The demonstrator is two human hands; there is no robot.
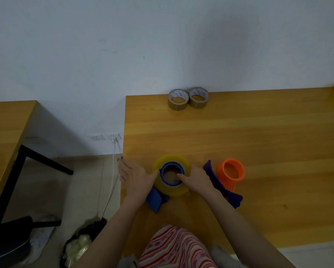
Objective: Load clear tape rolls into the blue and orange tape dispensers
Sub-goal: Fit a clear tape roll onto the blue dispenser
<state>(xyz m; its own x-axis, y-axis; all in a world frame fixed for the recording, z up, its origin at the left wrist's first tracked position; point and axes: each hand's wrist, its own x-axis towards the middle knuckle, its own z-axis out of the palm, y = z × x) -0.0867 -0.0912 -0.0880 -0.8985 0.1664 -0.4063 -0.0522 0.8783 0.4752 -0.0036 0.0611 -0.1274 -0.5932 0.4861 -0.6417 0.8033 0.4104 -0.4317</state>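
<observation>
Beyond, two brown tape rolls [188, 99] unobstructed.

The table [259, 144] is showing a smooth, satin wood-grain top in honey tone. The clear tape roll [172, 177] is presenting as glossy, yellowish translucent film seated on the blue dispenser [156, 200], which is reading as matt moulded plastic, as is the orange dispenser [231, 174] with its ribbed neck. The two brown tape rolls [188, 98] are showing dull film over printed paper cores.
</observation>
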